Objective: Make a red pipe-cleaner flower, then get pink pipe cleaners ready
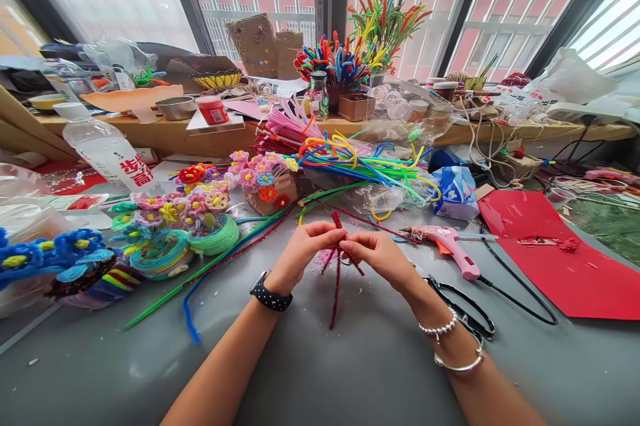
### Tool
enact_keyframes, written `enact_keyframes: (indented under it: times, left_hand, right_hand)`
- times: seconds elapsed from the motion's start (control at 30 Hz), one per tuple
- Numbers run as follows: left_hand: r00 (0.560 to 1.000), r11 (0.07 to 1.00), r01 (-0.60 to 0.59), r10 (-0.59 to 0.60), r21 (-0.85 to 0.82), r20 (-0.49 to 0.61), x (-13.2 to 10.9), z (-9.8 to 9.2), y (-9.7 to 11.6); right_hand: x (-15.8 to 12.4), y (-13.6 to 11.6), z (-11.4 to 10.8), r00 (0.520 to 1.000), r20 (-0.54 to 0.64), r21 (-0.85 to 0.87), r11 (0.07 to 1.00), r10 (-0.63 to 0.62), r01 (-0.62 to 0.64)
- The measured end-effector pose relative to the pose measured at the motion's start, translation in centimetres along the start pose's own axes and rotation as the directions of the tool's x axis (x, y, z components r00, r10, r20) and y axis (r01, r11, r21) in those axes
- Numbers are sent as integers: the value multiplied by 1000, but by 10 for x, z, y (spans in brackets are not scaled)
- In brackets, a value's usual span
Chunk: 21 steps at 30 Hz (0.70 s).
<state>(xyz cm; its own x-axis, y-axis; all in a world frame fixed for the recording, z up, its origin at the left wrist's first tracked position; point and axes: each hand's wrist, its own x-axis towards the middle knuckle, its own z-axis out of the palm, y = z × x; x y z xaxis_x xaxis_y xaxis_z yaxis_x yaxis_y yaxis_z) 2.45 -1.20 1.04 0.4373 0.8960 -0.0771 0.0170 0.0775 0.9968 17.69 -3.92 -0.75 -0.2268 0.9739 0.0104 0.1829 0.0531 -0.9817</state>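
Note:
Between my two hands is a dark red glittery pipe cleaner piece [337,293], with several strands spreading out from the pinch point and one long strand hanging down. My left hand [306,249], with a black dotted watch band at the wrist, pinches it from the left between thumb and fingertips. From the right, my right hand [383,256] grips it with thumb and forefinger closed; two silver bracelets circle that wrist. How the strands cross is hidden behind the fingertips. More dark red and green pipe cleaners lie on the grey table behind the hands.
A pink glue gun [453,246] and black-handled pliers [465,309] lie at right, near red card [565,259]. Pipe-cleaner flowers in small baskets [215,236] stand left. A heap of coloured pipe cleaners [360,159] lies behind; a plastic bottle [107,149] leans at left.

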Motion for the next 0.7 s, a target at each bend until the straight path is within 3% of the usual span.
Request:
enact_keyframes:
  times: [0.13,0.33,0.57,0.7]
  left_hand:
    - [998,998,54,-55,19,40,0,0,-2]
    - [987,992,43,-60,116,148,1,2,-9]
    - [987,985,44,-69,168,145,1,5,-10]
    - [981,993,84,-98,87,165,1,6,-9]
  right_hand:
    - [0,-2,-6,980,-175,-137,988,-93,69]
    - [-6,-8,0,945,-272,-270,957,-181,106]
    - [-7,-8,3,937,-286,-359,929,-203,91]
    - [-6,-6,1,952,-266,-221,971,-152,93]
